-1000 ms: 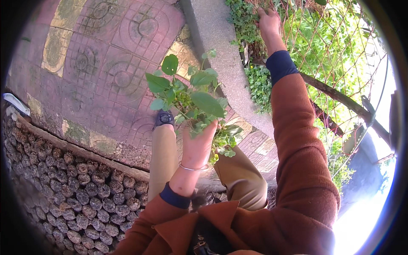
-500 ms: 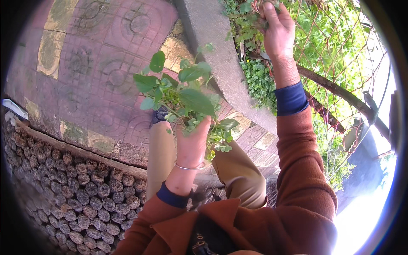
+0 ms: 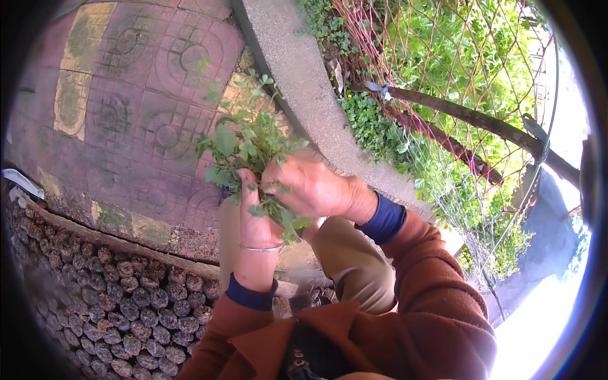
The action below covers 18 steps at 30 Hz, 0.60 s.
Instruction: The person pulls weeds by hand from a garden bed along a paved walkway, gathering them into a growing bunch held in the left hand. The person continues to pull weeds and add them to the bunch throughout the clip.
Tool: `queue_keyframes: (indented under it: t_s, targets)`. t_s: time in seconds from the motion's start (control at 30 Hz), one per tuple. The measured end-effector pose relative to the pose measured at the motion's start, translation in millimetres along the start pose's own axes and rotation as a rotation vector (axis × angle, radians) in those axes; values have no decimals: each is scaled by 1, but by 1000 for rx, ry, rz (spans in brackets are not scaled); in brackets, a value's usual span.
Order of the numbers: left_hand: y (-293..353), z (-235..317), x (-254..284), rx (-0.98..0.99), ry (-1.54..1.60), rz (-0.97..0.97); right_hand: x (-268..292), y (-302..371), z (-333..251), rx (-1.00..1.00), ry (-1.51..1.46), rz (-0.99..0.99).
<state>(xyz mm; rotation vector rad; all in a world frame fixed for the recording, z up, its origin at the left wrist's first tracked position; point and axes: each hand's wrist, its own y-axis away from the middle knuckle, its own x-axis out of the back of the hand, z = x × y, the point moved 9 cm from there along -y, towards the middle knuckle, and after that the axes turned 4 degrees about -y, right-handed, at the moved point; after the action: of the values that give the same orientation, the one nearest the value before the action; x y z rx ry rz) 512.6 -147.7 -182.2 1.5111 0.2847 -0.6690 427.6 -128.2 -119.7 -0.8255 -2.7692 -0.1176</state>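
A loose bunch of leafy green plants [image 3: 228, 140] is gripped in my left hand [image 3: 252, 212], with leaves spilling out above and below the fingers. A metal bangle [image 3: 261, 249] circles that wrist. Against the bunch, close beside the left thumb, my right hand [image 3: 310, 185] is closed with its fingers curled into the stems. Leaves hide the right fingertips, and most of the left fingers are covered too.
Patterned paving [image 3: 158, 126] lies ahead and to the left. A concrete kerb [image 3: 310, 88] borders a green plant bed behind a red wire fence [image 3: 462, 57] with a wooden pole [image 3: 468, 114]. Stacked dark round pieces [image 3: 126, 304] fill the lower left. My bent knee [image 3: 354, 266] is below.
My right hand has come from the plant bed by the fence down to the bunch in my left hand. The bunch looks fuller, and the view has shifted slightly.
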Motion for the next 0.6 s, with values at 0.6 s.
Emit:
queue_keyframes:
  t_s: [0.6]
  targets:
    - [-4, -13, 5, 70, -127, -169, 54, -12, -32, -92, -87, -282]
